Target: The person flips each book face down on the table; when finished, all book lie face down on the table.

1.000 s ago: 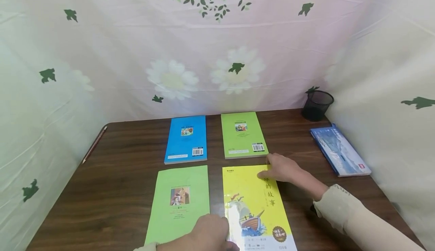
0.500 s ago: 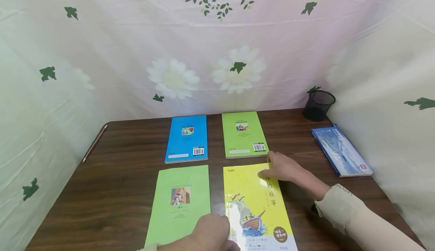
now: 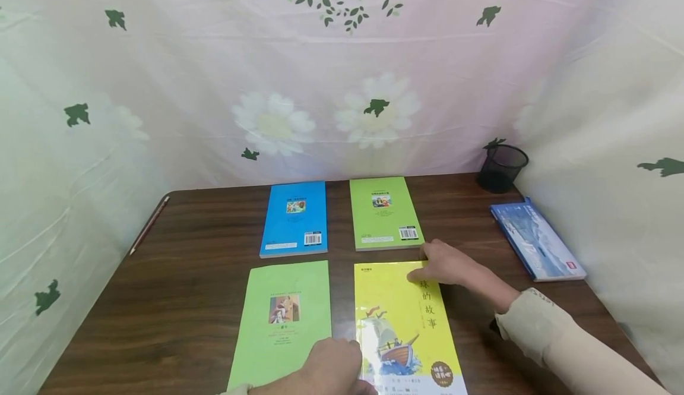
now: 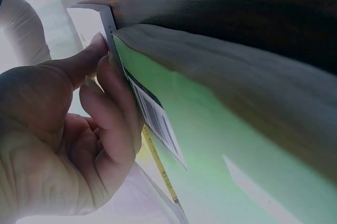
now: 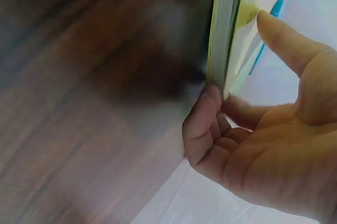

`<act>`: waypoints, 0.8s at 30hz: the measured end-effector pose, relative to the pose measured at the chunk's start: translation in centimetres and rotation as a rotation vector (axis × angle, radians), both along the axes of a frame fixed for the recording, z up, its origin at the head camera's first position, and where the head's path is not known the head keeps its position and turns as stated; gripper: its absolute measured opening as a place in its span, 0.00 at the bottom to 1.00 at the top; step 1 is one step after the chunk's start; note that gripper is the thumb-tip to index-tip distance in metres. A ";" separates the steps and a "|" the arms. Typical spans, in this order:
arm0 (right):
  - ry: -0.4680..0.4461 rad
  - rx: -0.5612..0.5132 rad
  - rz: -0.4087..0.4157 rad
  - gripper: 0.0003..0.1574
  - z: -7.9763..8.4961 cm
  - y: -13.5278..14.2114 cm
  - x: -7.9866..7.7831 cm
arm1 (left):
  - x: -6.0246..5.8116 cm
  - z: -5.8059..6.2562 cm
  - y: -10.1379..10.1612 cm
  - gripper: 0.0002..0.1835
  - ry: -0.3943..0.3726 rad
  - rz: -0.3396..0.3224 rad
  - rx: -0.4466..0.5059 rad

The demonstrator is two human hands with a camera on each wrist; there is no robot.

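A yellow book [image 3: 387, 300] with a sailing ship on its cover lies flat at the near right of the group. My right hand [image 3: 446, 264] holds its far right corner, thumb on the cover and fingers curled at the page edges [image 5: 224, 39]. At its near left edge, my left hand [image 3: 330, 362] pinches the book, with the thumb on the white lower part of the cover. Left of it lies a light green book [image 3: 283, 335], close beside the curled left fingers. Behind are a blue book [image 3: 294, 223] and another green book [image 3: 382, 223], both showing barcodes.
A blue and white book [image 3: 537, 237] lies angled at the right side of the dark wooden table [image 3: 176, 312]. Behind it stands a black mesh pen cup [image 3: 501, 169]. Along the left edge lies a pencil [image 3: 149, 226]. Patterned cloth [image 3: 320, 62] hangs around the table.
The yellow book has turned slightly, so its far edge runs more level, and its far left corner has shifted a little right. Both hands keep their places on it.
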State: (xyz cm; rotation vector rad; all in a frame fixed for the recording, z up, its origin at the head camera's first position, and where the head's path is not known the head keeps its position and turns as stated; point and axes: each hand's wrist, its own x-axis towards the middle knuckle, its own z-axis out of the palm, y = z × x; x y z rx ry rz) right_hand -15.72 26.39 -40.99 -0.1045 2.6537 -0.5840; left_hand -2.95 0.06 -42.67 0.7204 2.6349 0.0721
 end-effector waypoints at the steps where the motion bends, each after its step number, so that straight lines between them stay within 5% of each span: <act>1: -0.005 -0.009 0.010 0.37 0.0 0.1 -0.1 | 0.0 0.0 0.0 0.30 0.003 -0.005 -0.006; 6: -0.024 -0.089 0.065 0.31 -0.2 0.6 -0.4 | 0.0 0.1 0.0 0.30 -0.001 -0.015 -0.006; 13: -0.148 -0.315 0.027 0.13 -0.2 1.3 -0.4 | -0.2 0.2 -0.4 0.28 -0.052 0.002 0.033; 19: -0.248 -0.477 0.048 0.11 -0.1 2.3 -0.6 | -0.9 0.4 -1.6 0.21 -0.230 0.121 0.250; 24: -0.305 -0.593 0.055 0.14 -0.4 3.0 -0.6 | -1.8 0.7 -2.9 0.18 -0.486 0.263 0.518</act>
